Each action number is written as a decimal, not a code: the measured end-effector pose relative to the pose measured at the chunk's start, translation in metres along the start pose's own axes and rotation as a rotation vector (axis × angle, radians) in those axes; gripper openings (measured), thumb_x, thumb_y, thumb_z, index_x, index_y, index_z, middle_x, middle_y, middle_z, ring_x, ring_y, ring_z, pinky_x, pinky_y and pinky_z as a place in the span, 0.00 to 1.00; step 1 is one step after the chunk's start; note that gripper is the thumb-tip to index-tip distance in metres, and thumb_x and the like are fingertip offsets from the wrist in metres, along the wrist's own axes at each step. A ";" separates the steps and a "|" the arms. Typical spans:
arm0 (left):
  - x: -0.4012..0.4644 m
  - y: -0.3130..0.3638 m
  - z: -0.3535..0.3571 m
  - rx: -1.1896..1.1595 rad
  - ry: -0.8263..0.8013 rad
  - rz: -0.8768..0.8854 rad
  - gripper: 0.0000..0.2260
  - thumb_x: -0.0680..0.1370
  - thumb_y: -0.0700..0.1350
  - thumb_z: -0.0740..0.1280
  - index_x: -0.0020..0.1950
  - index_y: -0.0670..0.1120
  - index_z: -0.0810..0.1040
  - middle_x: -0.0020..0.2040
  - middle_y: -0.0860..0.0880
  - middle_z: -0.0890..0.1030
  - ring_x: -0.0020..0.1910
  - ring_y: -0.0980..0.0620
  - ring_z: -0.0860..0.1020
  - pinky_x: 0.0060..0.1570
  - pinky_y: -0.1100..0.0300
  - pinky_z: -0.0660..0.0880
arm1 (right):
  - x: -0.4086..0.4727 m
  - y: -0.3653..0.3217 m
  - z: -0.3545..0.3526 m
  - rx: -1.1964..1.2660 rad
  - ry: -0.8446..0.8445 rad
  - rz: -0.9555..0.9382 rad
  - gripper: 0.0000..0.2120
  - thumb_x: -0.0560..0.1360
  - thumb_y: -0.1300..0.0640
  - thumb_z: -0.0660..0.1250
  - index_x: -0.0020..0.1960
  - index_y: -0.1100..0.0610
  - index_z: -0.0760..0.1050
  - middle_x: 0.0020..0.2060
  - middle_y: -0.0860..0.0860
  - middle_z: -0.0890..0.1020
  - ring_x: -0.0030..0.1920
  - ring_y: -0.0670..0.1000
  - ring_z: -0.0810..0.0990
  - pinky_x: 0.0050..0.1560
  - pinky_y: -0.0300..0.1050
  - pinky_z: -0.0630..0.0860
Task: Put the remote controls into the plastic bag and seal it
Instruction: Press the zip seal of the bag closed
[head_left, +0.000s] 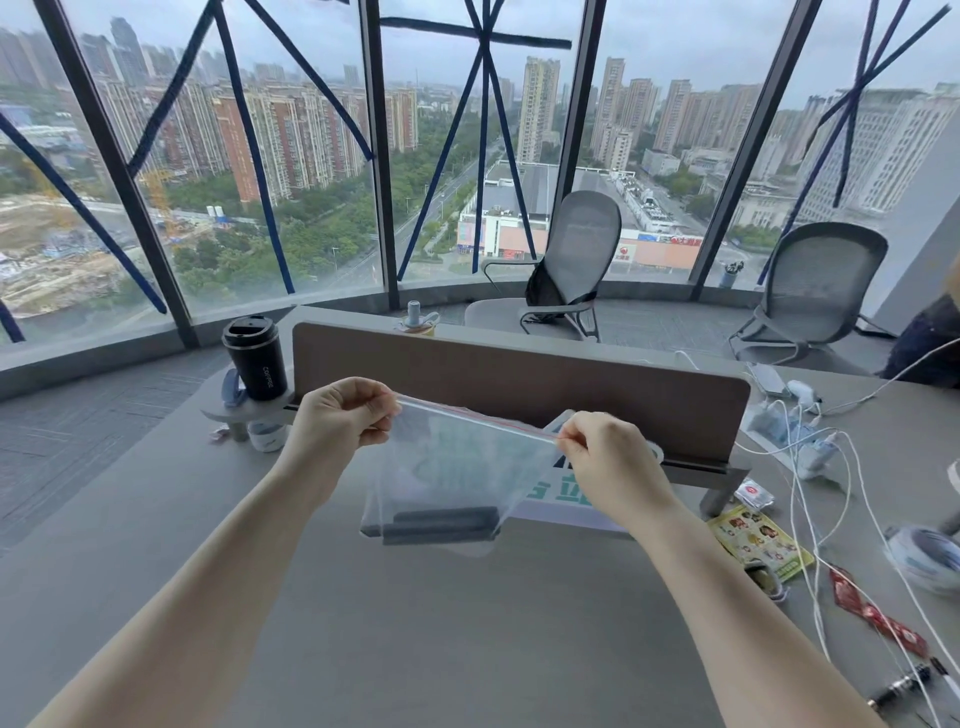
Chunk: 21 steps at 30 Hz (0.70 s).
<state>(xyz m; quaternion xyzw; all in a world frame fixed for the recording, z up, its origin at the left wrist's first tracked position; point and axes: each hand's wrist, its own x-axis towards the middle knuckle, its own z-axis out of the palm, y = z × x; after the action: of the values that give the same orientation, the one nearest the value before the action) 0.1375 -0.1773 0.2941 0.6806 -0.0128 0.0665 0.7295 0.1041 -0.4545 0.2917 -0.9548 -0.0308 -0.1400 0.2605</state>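
At the far left a black coffee cup (255, 358) stands on a small shelf at the end of the brown divider (519, 384), well clear of our work. Our left hand (337, 415) is closed in a pinch on the left end of the plastic bag (457, 467), right at its red zip line. The bag hangs between our two hands above the grey worktop (415, 623), its lower edge seemingly resting there. Inside, at the bottom, lie the dark remote controls (441, 522), so the loading looks done and the sealing is in hand. Our right hand (602, 457) is closed too, pinching the right end of the zip strip.

We cannot tell whether the strip is pressed shut along its length. If we slide our fingers along it while the two ribs are out of line, it may close only in patches and gape open under the weight. Off to the right, the loose white cables (810, 467) lie near enough to snag a sleeve-less forearm as we move
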 end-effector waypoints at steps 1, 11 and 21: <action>0.000 -0.001 -0.001 0.000 0.004 0.001 0.09 0.74 0.36 0.69 0.36 0.47 0.82 0.31 0.51 0.83 0.30 0.57 0.77 0.30 0.67 0.76 | 0.001 -0.001 0.000 -0.014 0.006 0.007 0.07 0.79 0.61 0.64 0.43 0.58 0.78 0.39 0.50 0.79 0.40 0.52 0.75 0.38 0.43 0.66; 0.001 -0.012 -0.003 -0.057 0.006 -0.016 0.08 0.75 0.36 0.68 0.37 0.46 0.80 0.32 0.51 0.83 0.30 0.57 0.78 0.31 0.67 0.76 | 0.012 -0.004 -0.003 -0.015 0.081 0.048 0.07 0.78 0.59 0.64 0.46 0.58 0.81 0.44 0.51 0.83 0.46 0.55 0.78 0.37 0.42 0.63; 0.008 -0.023 -0.002 0.165 0.114 0.086 0.10 0.76 0.33 0.65 0.37 0.45 0.77 0.29 0.53 0.79 0.28 0.57 0.73 0.27 0.66 0.75 | 0.005 -0.003 0.017 -0.067 0.055 -0.099 0.05 0.80 0.63 0.60 0.47 0.61 0.72 0.48 0.51 0.77 0.40 0.52 0.68 0.38 0.46 0.64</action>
<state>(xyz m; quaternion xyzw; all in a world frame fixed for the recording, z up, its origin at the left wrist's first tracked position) 0.1478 -0.1766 0.2719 0.7323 0.0050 0.1372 0.6670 0.1130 -0.4432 0.2802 -0.9561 -0.0661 -0.1800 0.2217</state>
